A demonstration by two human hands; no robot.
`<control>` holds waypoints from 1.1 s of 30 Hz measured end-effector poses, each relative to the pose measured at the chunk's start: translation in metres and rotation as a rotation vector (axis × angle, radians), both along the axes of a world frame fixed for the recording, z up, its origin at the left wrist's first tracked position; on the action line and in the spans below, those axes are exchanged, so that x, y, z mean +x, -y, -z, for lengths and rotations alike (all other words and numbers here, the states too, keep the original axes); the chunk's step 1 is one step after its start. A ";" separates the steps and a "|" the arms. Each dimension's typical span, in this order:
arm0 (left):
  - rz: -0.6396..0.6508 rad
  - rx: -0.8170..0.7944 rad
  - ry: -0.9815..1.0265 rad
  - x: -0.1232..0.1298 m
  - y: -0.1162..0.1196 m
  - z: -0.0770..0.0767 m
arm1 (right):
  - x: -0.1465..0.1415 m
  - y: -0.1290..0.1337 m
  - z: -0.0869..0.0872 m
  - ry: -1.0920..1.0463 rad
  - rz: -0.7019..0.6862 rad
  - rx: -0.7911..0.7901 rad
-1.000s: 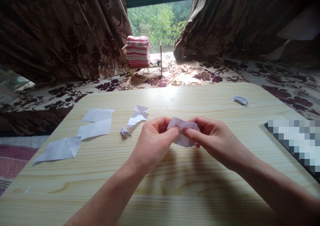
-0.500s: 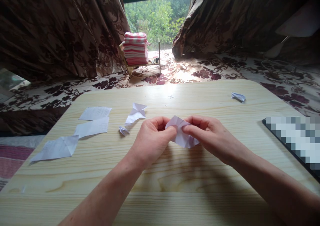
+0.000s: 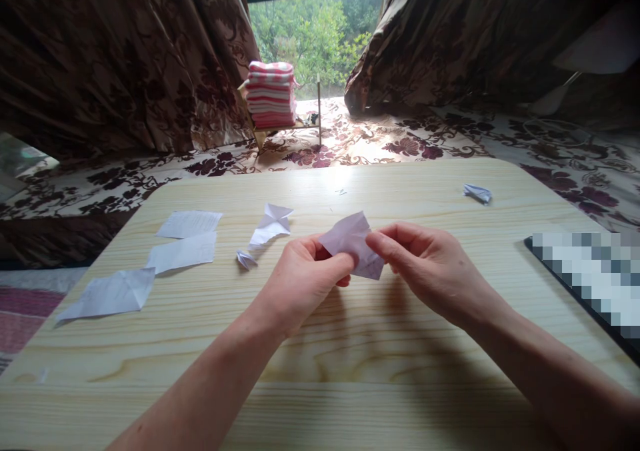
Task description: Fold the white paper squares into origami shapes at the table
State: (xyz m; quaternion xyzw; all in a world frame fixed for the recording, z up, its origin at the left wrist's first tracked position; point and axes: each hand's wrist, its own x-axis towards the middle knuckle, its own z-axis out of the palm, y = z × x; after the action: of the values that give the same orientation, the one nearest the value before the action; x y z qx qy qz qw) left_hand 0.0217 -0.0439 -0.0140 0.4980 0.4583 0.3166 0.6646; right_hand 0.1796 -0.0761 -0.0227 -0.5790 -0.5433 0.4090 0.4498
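Room is lying on the tabletop (image 3: 415, 188) between the right hand (image 3: 433, 264) and the folded paper (image 3: 477, 193); loose sheets (image 3: 183, 254) are crowding the left, and apparently a dark-edged slab (image 3: 590, 278) is blocking the right.

So yeah, you had two hands (image 3: 310, 274) (image 3: 435, 264), one held paper (image 3: 350, 238), four loose sheets (image 3: 190, 223) (image 3: 183, 252) (image 3: 113, 294) (image 3: 274, 219), two small folded papers (image 3: 246, 259) (image 3: 478, 194), one bench (image 3: 415, 191), one stack of striped cloths (image 3: 271, 96), one lamp (image 3: 600, 48), two curtains (image 3: 150, 64) (image 3: 450, 44).
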 end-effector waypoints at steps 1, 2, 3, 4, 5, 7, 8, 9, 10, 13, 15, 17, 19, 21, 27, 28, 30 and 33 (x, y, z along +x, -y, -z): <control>-0.001 0.011 -0.011 -0.001 -0.001 -0.001 | 0.001 0.000 0.000 0.005 -0.004 0.029; 0.000 0.020 -0.015 -0.001 -0.001 -0.001 | 0.001 0.000 0.000 -0.004 -0.001 0.054; 0.001 0.025 -0.013 -0.002 -0.001 -0.001 | 0.001 0.000 0.001 -0.024 0.007 0.074; 0.002 0.027 -0.005 -0.002 -0.001 -0.001 | 0.001 0.001 0.002 -0.046 0.013 0.086; 0.000 0.026 0.006 -0.002 -0.001 -0.001 | 0.000 0.001 0.003 -0.064 0.019 0.093; -0.012 0.022 0.043 -0.001 0.000 0.001 | -0.002 0.002 0.005 -0.073 0.028 0.099; -0.021 0.020 0.062 0.000 0.001 0.002 | -0.002 0.002 0.006 -0.065 0.032 0.103; -0.030 0.020 0.077 0.000 0.001 0.003 | -0.003 0.003 0.007 -0.052 0.043 0.111; -0.037 0.022 0.086 0.001 0.002 0.004 | -0.003 0.003 0.007 -0.033 0.057 0.120; -0.048 0.030 0.069 0.001 0.002 0.005 | -0.003 0.004 0.005 0.014 0.070 0.154; -0.047 0.039 0.059 0.001 0.002 0.005 | -0.003 0.004 0.004 0.017 0.042 0.162; -0.049 0.044 0.060 0.001 0.002 0.004 | -0.003 0.004 0.003 0.008 0.014 0.161; -0.054 0.050 0.062 0.002 0.003 0.004 | -0.002 0.004 0.003 0.008 -0.008 0.164; -0.064 0.058 0.068 0.002 0.003 0.003 | -0.002 0.004 0.003 0.014 -0.034 0.170; -0.058 0.068 0.092 0.002 0.003 0.001 | -0.001 0.005 0.001 0.042 -0.066 0.175; -0.056 0.068 0.093 0.002 0.003 0.001 | -0.001 0.005 0.000 0.051 -0.066 0.180; -0.054 0.067 0.095 0.002 0.003 0.001 | -0.002 0.005 -0.002 0.069 -0.071 0.183; -0.053 0.070 0.100 0.002 0.003 0.000 | -0.002 0.006 -0.005 0.103 -0.073 0.192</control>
State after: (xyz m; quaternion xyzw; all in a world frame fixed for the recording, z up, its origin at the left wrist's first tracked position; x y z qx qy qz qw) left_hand 0.0242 -0.0470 -0.0144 0.4924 0.4263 0.3742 0.6602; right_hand 0.1780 -0.0823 -0.0182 -0.5335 -0.6231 0.3409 0.4593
